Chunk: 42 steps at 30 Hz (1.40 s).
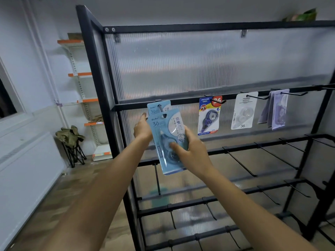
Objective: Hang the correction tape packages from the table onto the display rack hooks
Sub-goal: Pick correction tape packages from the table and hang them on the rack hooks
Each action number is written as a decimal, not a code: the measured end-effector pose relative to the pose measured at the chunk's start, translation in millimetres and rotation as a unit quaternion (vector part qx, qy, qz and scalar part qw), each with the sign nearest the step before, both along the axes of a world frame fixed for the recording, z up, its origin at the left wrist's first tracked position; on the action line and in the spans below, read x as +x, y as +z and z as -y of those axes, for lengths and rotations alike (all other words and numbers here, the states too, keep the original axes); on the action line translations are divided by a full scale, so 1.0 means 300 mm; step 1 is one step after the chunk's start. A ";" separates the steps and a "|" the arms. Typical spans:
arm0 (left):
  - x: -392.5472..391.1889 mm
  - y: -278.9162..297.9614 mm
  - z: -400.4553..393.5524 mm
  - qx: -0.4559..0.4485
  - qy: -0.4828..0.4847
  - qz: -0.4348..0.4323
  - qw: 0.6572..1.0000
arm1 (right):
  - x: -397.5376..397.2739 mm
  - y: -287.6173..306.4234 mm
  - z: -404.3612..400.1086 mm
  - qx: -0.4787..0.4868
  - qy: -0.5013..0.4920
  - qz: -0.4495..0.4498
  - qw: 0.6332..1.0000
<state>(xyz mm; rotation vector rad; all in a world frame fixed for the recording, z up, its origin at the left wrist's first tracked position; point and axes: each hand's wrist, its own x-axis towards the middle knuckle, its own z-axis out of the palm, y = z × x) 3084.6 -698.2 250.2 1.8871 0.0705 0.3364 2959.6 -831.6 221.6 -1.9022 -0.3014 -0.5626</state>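
a big black rack point(116, 107) stands in front of the person. its left post leans up past the left arm. there is open floor point(76, 182) to the left of the rack, and a white wall point(27, 156) runs along that side. behind the rack bars is a cloudy ribbed sheet point(199, 66). the top part of the rack has bare room, with nothing hanging there. lower down, many thin hooks point(241, 163) stick out toward the person with gaps between them.

far back in the corner is a small folded stool point(71, 144) and a white shelf point(87, 100) with orange edges.

on the middle bar hang a blue and yellow pack point(209, 116), a white pack point(243, 110) and some purple packs point(276, 109), each on its own hook, well apart from the hands.

at the left end of that bar a blue pack point(156, 107) sits on a hook. right in front of it, a second blue pack point(168, 140) is tilted, with its top hole at the hook tip point(164, 115).

the right hand point(192, 151) holds the second blue pack from its right side, thumb pressed on the front and fingers curled behind. the left hand point(142, 130) is at the left edge of the packs, fingers pointing up and touching there. you cannot tell if it pinches the pack or just steadies it.
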 end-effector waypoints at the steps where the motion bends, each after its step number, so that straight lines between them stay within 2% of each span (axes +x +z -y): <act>1: -0.001 -0.004 -0.010 0.034 0.000 0.009 0.999 | 0.027 -0.008 -0.004 -0.006 -0.007 -0.004 1.000; 8: -0.016 -0.056 -0.093 0.104 0.030 0.035 0.994 | 0.237 -0.022 -0.068 -0.021 -0.069 -0.049 0.996; 14: -0.032 -0.087 -0.147 0.156 0.016 0.037 0.987 | 0.369 -0.005 -0.118 -0.033 -0.122 -0.100 0.987; 19: -0.113 -0.106 -0.141 0.194 0.014 0.028 0.980 | 0.329 -0.028 -0.134 -0.050 -0.159 -0.128 0.978; 23: -0.209 -0.123 -0.107 0.239 0.010 0.041 0.970 | 0.228 -0.070 -0.131 -0.096 -0.184 -0.074 0.975; 29: -0.410 -0.208 -0.063 0.312 0.022 0.033 0.949 | 0.036 -0.168 -0.115 -0.170 -0.074 -0.029 0.982; 32: -0.551 -0.281 -0.086 0.333 0.041 0.018 0.942 | -0.069 -0.243 -0.140 -0.207 0.007 -0.035 0.978; 37: -0.816 -0.379 -0.222 0.378 0.090 -0.020 0.921 | -0.270 -0.362 -0.281 -0.254 0.128 -0.056 0.957; 42: -1.124 -0.426 -0.438 0.410 0.162 -0.074 0.895 | -0.492 -0.417 -0.532 -0.309 0.243 -0.055 0.918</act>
